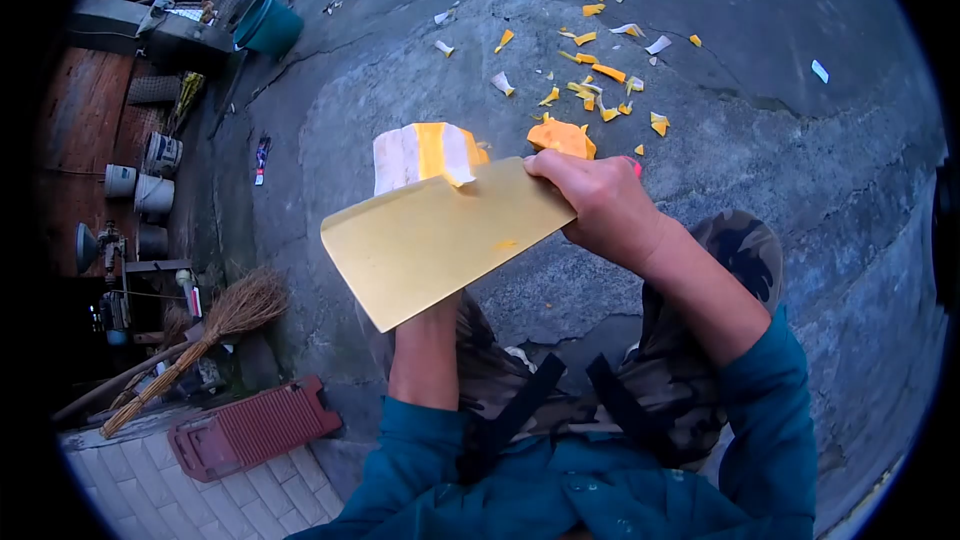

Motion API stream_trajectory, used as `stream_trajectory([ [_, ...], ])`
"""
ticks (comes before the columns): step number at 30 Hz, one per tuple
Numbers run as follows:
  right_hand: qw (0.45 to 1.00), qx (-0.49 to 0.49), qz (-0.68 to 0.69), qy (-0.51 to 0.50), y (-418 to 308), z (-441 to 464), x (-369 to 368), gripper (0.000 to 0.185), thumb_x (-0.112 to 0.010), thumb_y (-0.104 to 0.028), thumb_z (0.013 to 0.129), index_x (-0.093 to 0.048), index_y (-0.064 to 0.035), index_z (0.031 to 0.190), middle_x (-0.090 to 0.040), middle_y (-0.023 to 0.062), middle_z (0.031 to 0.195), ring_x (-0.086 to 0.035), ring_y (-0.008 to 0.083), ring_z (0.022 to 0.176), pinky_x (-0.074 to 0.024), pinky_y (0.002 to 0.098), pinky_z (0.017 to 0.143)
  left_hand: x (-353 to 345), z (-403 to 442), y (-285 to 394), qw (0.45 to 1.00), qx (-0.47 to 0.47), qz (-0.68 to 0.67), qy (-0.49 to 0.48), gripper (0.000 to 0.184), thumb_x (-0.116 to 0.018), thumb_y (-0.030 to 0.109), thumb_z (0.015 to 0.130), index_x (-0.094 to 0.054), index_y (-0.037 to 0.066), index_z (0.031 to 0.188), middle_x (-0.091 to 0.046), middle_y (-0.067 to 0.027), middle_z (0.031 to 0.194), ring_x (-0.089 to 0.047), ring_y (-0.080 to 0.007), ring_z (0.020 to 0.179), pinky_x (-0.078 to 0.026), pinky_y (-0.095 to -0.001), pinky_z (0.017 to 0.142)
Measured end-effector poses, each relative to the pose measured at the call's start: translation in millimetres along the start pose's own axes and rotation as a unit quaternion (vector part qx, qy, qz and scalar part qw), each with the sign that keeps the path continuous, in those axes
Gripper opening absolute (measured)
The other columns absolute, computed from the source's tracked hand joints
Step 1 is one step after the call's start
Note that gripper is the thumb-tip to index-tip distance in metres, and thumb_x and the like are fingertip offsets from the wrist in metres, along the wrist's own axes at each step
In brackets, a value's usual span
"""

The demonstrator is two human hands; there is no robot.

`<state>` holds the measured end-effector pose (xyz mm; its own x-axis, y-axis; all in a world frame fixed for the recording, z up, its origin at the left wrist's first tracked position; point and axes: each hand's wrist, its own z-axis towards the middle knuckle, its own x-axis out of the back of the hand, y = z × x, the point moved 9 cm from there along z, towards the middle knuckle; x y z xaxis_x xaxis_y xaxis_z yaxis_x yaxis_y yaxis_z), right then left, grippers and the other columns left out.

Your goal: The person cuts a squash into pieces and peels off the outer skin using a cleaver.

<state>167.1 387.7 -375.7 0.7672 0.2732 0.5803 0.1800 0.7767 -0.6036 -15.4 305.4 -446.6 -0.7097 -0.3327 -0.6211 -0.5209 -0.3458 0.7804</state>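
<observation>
My right hand (605,202) is closed around the handle end of a broad, gold-coloured cleaver (430,245), its thumb lying along the top corner of the blade. The blade is held across in front of a piece of pumpkin (400,155) with pale rind and bared orange stripes. A strip of peel (459,158) curls out at the blade's upper edge. Behind the blade my left hand is hidden; only the wrist (428,325) and forearm show below it, so its fingers cannot be seen. An orange peeled chunk (562,137) lies just beyond my right hand.
Scattered peel pieces (585,65) lie on the concrete ground (380,70) ahead. At the left stand a green bucket (268,24), several pale pots (155,193), a straw broom (240,305) and a reddish ridged plastic piece (255,427). My knees (740,250) flank the work.
</observation>
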Motion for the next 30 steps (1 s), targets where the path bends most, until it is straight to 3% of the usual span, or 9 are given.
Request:
stream_trajectory([
  [3, 0.999, -0.036, -0.032, 0.007, 27.0, -0.7, -2.3, 0.019, -0.063, -0.005, 0.074, -0.051, -0.0078, 0.089, -0.063, 0.0108, 0.073, -0.065, 0.0319, 0.070, -0.0499, 0.0426, 0.058, -2.6, 5.6, 0.7, 1.000, 0.009, 0.000, -0.009, 0.057, -0.062, 0.028, 0.090, -0.041, 0.005, 0.137, -0.049, -0.0114, 0.134, -0.049, -0.0254, 0.124, -0.042, -0.0423, 0.104],
  [5, 0.996, -0.073, -0.056, 0.002, 39.3, -9.3, -9.8, 0.018, -0.062, -0.005, 0.075, -0.051, -0.0076, 0.088, -0.062, 0.0115, 0.071, -0.065, 0.0327, 0.071, -0.0497, 0.0441, 0.058, -0.6, 8.3, 3.3, 0.999, 0.052, 0.014, 0.002, 0.071, -0.070, 0.002, 0.066, -0.045, 0.004, 0.132, -0.053, -0.0094, 0.126, -0.051, -0.0251, 0.119, -0.041, -0.0428, 0.104],
  [10, 0.989, -0.136, -0.054, -0.022, 70.9, -14.4, -27.9, 0.008, -0.057, -0.006, 0.079, -0.054, -0.0068, 0.086, -0.063, 0.0155, 0.073, -0.065, 0.0361, 0.074, -0.0499, 0.0482, 0.063, -26.9, 6.0, -0.8, 0.992, 0.110, -0.035, 0.053, 0.074, -0.067, 0.003, 0.060, -0.045, 0.003, 0.131, -0.056, -0.0109, 0.121, -0.054, -0.0274, 0.115, -0.044, -0.0427, 0.101],
  [13, 0.963, -0.247, -0.064, -0.085, 101.4, -12.4, -38.1, 0.008, -0.055, -0.009, 0.083, -0.058, -0.0057, 0.089, -0.066, 0.0185, 0.080, -0.066, 0.0372, 0.081, -0.0516, 0.0481, 0.071, -60.6, -1.7, 14.0, 0.994, 0.079, 0.032, -0.073, 0.078, -0.069, 0.007, 0.056, -0.046, 0.001, 0.131, -0.057, -0.0126, 0.120, -0.055, -0.0290, 0.114, -0.046, -0.0426, 0.099],
  [15, 0.944, -0.306, -0.054, -0.114, 114.5, -23.5, -44.4, 0.009, -0.055, -0.009, 0.084, -0.061, -0.0050, 0.089, -0.067, 0.0193, 0.083, -0.066, 0.0378, 0.082, -0.0522, 0.0476, 0.072, -45.3, -10.3, 18.0, 0.998, 0.054, 0.037, -0.007, 0.080, -0.070, 0.006, 0.051, -0.049, 0.002, 0.128, -0.059, -0.0110, 0.118, -0.056, -0.0291, 0.112, -0.046, -0.0393, 0.098],
  [19, 0.965, -0.252, 0.075, 0.016, 88.5, -2.4, -28.6, 0.006, -0.056, -0.006, 0.084, -0.062, -0.0041, 0.085, -0.066, 0.0214, 0.085, -0.065, 0.0383, 0.078, -0.0512, 0.0487, 0.069, -21.2, -2.2, 10.0, 0.995, 0.100, 0.021, 0.020, 0.081, -0.070, 0.001, 0.048, -0.050, 0.003, 0.127, -0.059, -0.0084, 0.117, -0.056, -0.0272, 0.112, -0.046, -0.0380, 0.098],
  [21, 0.961, -0.257, 0.098, -0.006, 68.5, 2.0, -18.6, 0.004, -0.059, -0.007, 0.084, -0.060, -0.0046, 0.087, -0.065, 0.0204, 0.081, -0.065, 0.0375, 0.074, -0.0510, 0.0471, 0.065, -13.7, -3.1, 11.3, 0.995, 0.096, 0.013, 0.014, 0.080, -0.070, 0.000, 0.048, -0.051, 0.003, 0.126, -0.058, -0.0079, 0.117, -0.055, -0.0267, 0.112, -0.045, -0.0380, 0.098],
  [24, 0.997, -0.050, 0.006, 0.050, 16.1, 12.2, 5.4, 0.015, -0.063, -0.006, 0.078, -0.053, -0.0057, 0.090, -0.062, 0.0130, 0.073, -0.065, 0.0331, 0.069, -0.0511, 0.0411, 0.057, -14.4, -0.5, -0.3, 0.992, 0.097, 0.072, -0.034, 0.080, -0.068, 0.002, 0.052, -0.048, 0.003, 0.129, -0.058, -0.0071, 0.118, -0.052, -0.0273, 0.117, -0.040, -0.0386, 0.104],
  [30, 0.998, 0.051, -0.014, 0.037, -27.9, 8.8, 7.9, 0.020, -0.064, -0.005, 0.072, -0.051, -0.0063, 0.087, -0.060, 0.0087, 0.075, -0.065, 0.0279, 0.068, -0.0501, 0.0374, 0.053, -17.0, -4.6, -1.7, 0.996, 0.088, 0.026, 0.019, 0.080, -0.069, 0.006, 0.054, -0.046, 0.003, 0.131, -0.057, -0.0094, 0.120, -0.052, -0.0287, 0.118, -0.040, -0.0416, 0.104],
])
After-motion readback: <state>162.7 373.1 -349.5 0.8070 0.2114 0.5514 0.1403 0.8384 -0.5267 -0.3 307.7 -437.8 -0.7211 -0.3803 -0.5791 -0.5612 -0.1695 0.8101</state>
